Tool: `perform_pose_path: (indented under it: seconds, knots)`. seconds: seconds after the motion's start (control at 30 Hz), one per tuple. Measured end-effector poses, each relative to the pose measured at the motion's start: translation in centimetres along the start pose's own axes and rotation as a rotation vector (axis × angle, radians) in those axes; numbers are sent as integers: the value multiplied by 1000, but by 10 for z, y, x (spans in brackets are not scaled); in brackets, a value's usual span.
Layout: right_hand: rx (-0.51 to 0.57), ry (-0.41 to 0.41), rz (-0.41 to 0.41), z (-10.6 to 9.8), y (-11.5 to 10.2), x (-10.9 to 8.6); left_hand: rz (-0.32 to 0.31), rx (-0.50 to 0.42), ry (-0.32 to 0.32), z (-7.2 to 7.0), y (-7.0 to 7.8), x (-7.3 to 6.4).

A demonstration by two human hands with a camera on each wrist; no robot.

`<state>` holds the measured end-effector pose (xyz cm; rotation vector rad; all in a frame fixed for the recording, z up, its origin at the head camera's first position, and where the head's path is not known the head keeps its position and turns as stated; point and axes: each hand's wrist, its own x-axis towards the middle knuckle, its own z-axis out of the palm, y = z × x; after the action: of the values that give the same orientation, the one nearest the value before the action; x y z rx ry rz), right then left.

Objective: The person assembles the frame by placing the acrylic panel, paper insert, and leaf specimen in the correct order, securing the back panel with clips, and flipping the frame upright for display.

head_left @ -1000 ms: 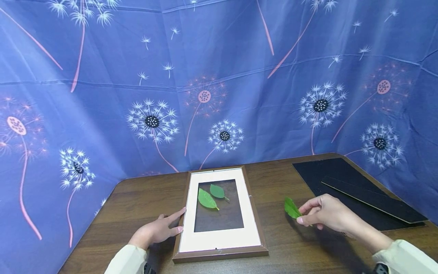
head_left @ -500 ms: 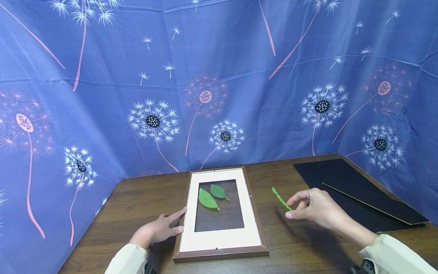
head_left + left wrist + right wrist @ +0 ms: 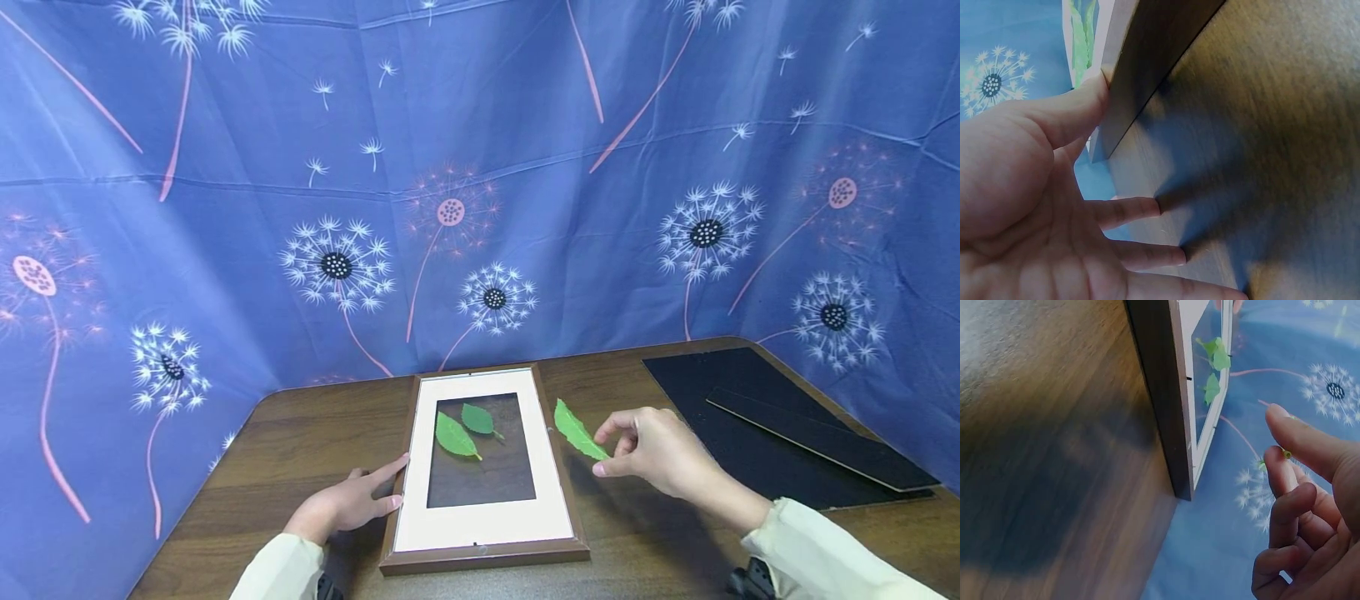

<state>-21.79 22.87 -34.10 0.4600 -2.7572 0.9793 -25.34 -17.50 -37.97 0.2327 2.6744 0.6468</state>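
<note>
A brown picture frame (image 3: 487, 553) with a white mat (image 3: 480, 527) lies flat on the wooden table. Two green leaves, a larger one (image 3: 453, 436) and a smaller one (image 3: 477, 418), lie in the upper left of the mat's window. My left hand (image 3: 343, 507) touches the frame's left side with thumb and index finger; in the left wrist view the other fingers (image 3: 1147, 253) extend to the tabletop. My right hand (image 3: 663, 450) pinches a third green leaf (image 3: 576, 431) by its stem end between thumb and fingers, beside the frame's right edge. Its stem tip (image 3: 1286, 454) shows in the right wrist view.
At the right of the table (image 3: 315, 433) lies a black board (image 3: 697, 375), with a narrower black piece (image 3: 817, 437) angled across it. A blue cloth (image 3: 600, 250) with dandelion prints hangs behind and along both sides of the table.
My right hand has moved left with the leaf, bringing it to the frame's right edge; the leaf has turned along the way. The left hand and the frame have stayed in place.
</note>
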Motion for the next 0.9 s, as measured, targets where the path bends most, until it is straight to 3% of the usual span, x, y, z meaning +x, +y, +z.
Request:
perform_pose_path:
  seconds: [0.5, 0.9]
  knots:
    - [-183, 49, -10, 25, -19, 13, -9, 1, 15, 1, 3, -3]
    - [-189, 23, -45, 45, -25, 23, -22, 8, 19, 4, 3, -3]
